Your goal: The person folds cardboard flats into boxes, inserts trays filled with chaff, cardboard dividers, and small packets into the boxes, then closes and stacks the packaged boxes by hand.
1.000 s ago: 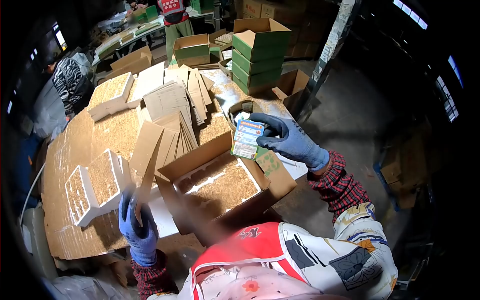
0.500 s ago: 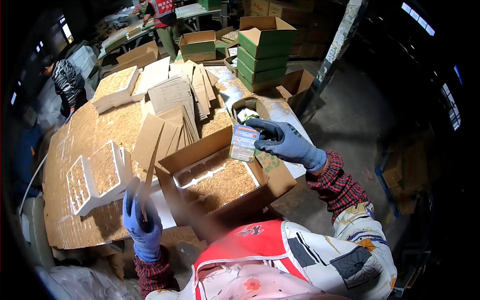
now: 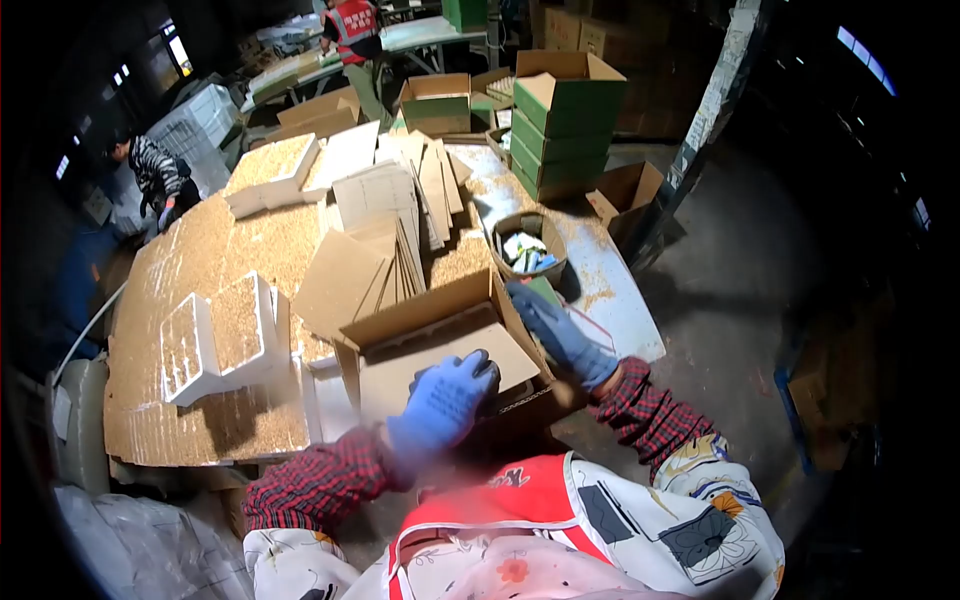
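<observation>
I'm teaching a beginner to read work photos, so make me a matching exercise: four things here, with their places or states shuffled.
1. Cardboard sheet
2. Round tub
3. Nearest green boxes
4. White trays

A. in a stack
B. filled with brown shavings
C. in the open box, under the left grip
D. holding small packets

Pairs: 1-C; 2-D; 3-A; 4-B

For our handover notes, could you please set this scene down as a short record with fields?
Container: open brown cardboard box
Inside it: flat tan cardboard sheet
Left hand: blue-gloved, on the sheet
Right hand: blue-gloved, fingers extended, at the box's right side
Beyond right hand: round brown bin holding small packets
Left of box: white foam trays filled with tan shavings
Far side: stacked green cardboard boxes
</observation>
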`<state>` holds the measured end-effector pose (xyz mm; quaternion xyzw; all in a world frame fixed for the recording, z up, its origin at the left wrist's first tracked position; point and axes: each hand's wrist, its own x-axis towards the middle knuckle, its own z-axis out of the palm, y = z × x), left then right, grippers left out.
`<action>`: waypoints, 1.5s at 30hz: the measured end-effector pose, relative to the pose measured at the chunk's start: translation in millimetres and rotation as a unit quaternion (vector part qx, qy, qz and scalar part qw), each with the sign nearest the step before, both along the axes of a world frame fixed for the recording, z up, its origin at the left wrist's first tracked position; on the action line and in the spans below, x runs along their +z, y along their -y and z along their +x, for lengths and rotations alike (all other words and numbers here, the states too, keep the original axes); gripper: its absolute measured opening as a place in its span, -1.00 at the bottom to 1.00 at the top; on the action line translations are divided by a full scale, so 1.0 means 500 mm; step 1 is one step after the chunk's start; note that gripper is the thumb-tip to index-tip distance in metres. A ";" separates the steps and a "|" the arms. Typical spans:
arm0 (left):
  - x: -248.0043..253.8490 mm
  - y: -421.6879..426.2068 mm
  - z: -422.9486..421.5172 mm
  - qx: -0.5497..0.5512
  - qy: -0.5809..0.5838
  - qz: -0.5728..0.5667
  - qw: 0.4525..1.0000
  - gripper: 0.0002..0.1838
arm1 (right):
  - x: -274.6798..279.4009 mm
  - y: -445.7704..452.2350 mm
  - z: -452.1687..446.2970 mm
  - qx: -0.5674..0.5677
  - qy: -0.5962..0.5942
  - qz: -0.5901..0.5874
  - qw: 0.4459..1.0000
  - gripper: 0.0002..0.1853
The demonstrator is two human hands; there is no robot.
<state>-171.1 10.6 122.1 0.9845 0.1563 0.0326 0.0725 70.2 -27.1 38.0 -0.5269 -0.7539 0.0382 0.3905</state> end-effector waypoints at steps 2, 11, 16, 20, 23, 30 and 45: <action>0.003 0.021 -0.005 -0.012 0.052 0.111 0.992 -0.51 | 0.000 0.013 -0.025 -0.028 -0.030 -0.001 0.999 -0.50; -0.006 -0.023 -0.052 0.020 0.026 -0.359 0.933 -0.55 | 0.007 -0.007 -0.026 -0.037 -0.667 -0.272 0.693 -0.49; -0.034 -0.070 -0.240 0.370 0.494 -0.323 0.718 -0.61 | -0.170 -0.035 0.023 0.064 -0.627 -0.478 0.612 -0.44; -0.353 -0.098 -0.313 0.360 0.405 -0.553 0.633 -0.48 | -0.074 -0.033 -0.077 -0.057 -0.264 -0.363 0.892 0.02; -0.348 -0.077 -0.246 0.418 0.348 -0.508 0.668 -0.36 | -0.046 -0.009 -0.100 -0.093 -0.308 -0.370 0.872 0.15; -0.176 -0.052 -0.075 0.177 0.429 -0.749 0.472 -0.35 | -0.070 0.172 0.136 -0.075 -0.678 -0.242 0.690 -0.48; -0.252 0.020 -0.122 0.603 0.155 -0.229 0.748 0.07 | -0.375 0.134 0.497 -0.403 -0.659 -0.273 0.573 -0.04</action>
